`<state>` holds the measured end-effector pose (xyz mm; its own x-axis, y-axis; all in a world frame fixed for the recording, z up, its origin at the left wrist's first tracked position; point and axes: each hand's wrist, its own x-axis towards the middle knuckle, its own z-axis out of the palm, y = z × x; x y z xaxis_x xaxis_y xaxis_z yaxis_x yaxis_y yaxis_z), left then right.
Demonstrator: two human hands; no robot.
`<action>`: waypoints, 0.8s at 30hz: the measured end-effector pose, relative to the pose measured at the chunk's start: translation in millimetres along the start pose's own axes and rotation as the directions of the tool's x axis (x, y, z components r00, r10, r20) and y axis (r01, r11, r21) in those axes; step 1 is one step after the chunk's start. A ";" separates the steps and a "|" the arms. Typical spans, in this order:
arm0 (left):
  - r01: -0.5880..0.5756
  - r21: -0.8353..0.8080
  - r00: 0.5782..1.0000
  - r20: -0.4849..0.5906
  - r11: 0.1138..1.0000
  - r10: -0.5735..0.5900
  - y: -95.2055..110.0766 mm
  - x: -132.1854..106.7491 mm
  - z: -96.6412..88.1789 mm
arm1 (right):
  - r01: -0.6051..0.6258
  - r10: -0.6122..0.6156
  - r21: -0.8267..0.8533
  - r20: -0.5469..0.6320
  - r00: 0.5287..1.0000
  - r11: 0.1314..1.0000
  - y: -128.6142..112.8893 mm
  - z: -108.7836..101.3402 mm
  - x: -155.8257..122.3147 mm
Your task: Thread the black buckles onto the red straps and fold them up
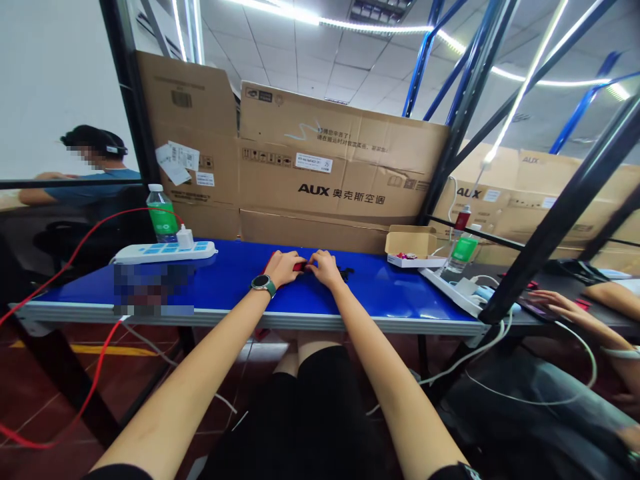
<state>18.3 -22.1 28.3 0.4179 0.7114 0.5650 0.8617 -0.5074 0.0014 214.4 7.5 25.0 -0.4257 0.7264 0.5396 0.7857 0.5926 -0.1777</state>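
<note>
1. While both hands meet low over the worktop [400, 287], the red piece [299, 267] sits between their fingertips, ahead of the worktop's near edge and roughly centred before the person.
2. Curled over it, the left hand [283, 268] appears to grip the piece, though it is too small and covered here to be sure; that grip should be firm but light enough not to slip.
3. The right hand [325, 268] is bent with its fingertips close to the left's. Whether it pinches anything cannot be told; small, fingertip-led movements would suit work this fine.
4. Just beyond the right hand lie black bits [346, 273]; it would be wise to lift that hand clear of them rather than sweep sideways.
5. Farther right, an open box [415, 262] holds small red and pink items, near enough to reach without shifting the left hand.
6. At the left, the power strip [135, 255] and bottle [163, 213] stand well apart from the hands, so the elbows have room.
</note>
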 end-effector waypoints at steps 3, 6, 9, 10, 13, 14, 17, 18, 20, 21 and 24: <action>-0.014 0.039 1.000 0.016 0.999 0.013 3.7 0.2 -2.0 | -0.039 0.039 0.001 0.004 0.999 0.999 -1.7 0.9 0.1; -0.028 0.050 1.000 0.004 0.998 0.028 8.2 1.2 -5.0 | -0.177 0.176 0.032 0.033 0.984 0.984 -1.5 3.5 1.5; -0.025 0.047 1.000 -0.010 0.999 0.026 12.0 2.4 -7.2 | -0.309 0.305 0.093 0.057 0.951 0.946 1.3 5.7 3.5; -0.027 0.049 1.000 -0.008 0.998 0.028 12.9 2.6 -7.7 | -0.328 0.323 0.108 0.065 0.944 0.938 2.3 6.1 3.9; -0.055 0.051 0.998 0.017 0.997 0.054 13.8 2.2 -8.2 | -0.311 0.300 0.112 0.108 0.948 0.944 4.4 6.4 3.1; -0.069 0.048 0.997 0.025 0.996 0.068 13.5 1.8 -8.2 | -0.291 0.277 0.108 0.125 0.953 0.951 4.8 6.1 2.3; -0.102 0.020 0.994 0.035 0.995 0.101 12.3 0.8 -7.6 | -0.233 0.215 0.118 0.146 0.966 0.965 5.9 4.5 -0.3; -0.105 0.010 0.994 0.032 0.994 0.104 12.0 0.7 -7.4 | -0.226 0.207 0.126 0.142 0.968 0.966 6.6 3.8 -0.9; -0.105 -0.003 0.994 0.028 0.994 0.105 12.0 1.0 -6.7 | -0.239 0.221 0.141 0.128 0.967 0.961 8.9 2.6 -1.0; -0.106 -0.004 0.994 0.024 0.994 0.106 12.4 1.3 -6.4 | -0.255 0.239 0.147 0.119 0.964 0.956 10.3 2.1 -0.7; -0.112 0.008 0.994 0.006 0.994 0.112 13.6 2.2 -5.4 | -0.312 0.304 0.157 0.077 0.950 0.937 14.7 0.5 1.4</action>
<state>29.4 -30.1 34.1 0.5134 0.6530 0.5568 0.8118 -0.5799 -0.0685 225.0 17.4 22.8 -0.2004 0.8967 0.3946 0.7985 0.3829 -0.4645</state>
